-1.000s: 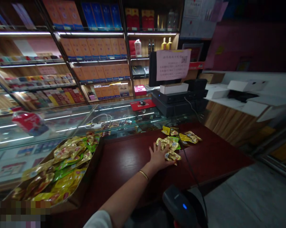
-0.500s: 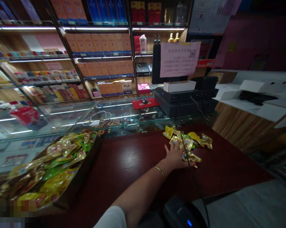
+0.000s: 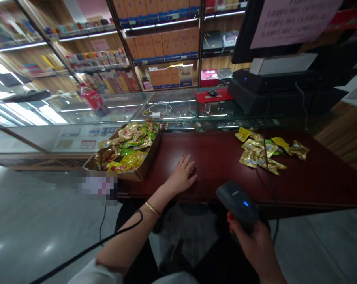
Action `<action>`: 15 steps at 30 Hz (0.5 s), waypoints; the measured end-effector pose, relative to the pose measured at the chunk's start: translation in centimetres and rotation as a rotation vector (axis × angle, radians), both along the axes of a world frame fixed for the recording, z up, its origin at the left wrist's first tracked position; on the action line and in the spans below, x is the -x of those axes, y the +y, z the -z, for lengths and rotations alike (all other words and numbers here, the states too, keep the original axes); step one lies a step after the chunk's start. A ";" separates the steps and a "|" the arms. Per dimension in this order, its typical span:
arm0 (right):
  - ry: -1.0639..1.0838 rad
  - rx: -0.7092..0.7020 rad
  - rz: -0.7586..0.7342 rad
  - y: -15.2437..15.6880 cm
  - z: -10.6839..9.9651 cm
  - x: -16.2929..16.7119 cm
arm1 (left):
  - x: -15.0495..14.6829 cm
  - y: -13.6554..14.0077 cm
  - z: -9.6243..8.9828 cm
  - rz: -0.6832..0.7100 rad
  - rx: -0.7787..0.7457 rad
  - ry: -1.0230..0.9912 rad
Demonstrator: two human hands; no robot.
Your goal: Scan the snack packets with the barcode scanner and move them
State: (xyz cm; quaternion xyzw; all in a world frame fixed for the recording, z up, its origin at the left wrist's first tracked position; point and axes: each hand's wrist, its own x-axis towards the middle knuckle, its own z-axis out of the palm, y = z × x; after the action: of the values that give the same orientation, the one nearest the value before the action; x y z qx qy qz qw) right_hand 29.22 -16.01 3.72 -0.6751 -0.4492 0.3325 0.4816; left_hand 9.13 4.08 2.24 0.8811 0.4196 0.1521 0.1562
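My left hand (image 3: 182,176) hovers over or rests on the dark red tabletop (image 3: 208,150), fingers stretched out and nothing in them. In my right hand (image 3: 252,240) is a black barcode scanner (image 3: 236,201) with a lit blue light, held near the table's front edge. Several shiny gold, yellow and green snack packets (image 3: 251,152) lie in a loose pile on the table's right part. To the left of my left hand stands an open cardboard box (image 3: 147,163) filled with similar packets (image 3: 131,134).
A thin black cable (image 3: 265,146) hangs across the packet pile. Behind the table runs a glass display counter (image 3: 178,112) with a mouse (image 3: 213,93) on a red mat (image 3: 200,97). A monitor (image 3: 243,35) and a black cash drawer (image 3: 243,96) stand at the back right.
My left hand has moved away from the packet pile, leftward and nearer to me. The view has tilted down and turned left, bringing my right hand with the scanner into sight.
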 end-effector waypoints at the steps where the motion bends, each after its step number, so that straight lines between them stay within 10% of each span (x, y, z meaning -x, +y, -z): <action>1: -0.002 0.002 0.006 -0.6 0.0 0.7 | 0.9 -0.5 0.4 -0.015 -0.008 -0.015; 15: -0.237 0.034 -0.088 -5.5 -0.8 6.4 | 2.4 -2.3 2.6 -0.088 -0.086 -0.057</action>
State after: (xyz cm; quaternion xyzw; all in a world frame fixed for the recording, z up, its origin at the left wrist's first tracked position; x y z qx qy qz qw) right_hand 22.80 -21.55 4.48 -0.6974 -0.5264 0.2786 0.3985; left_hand 6.73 1.74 -0.37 0.8631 0.4462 0.2018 0.1233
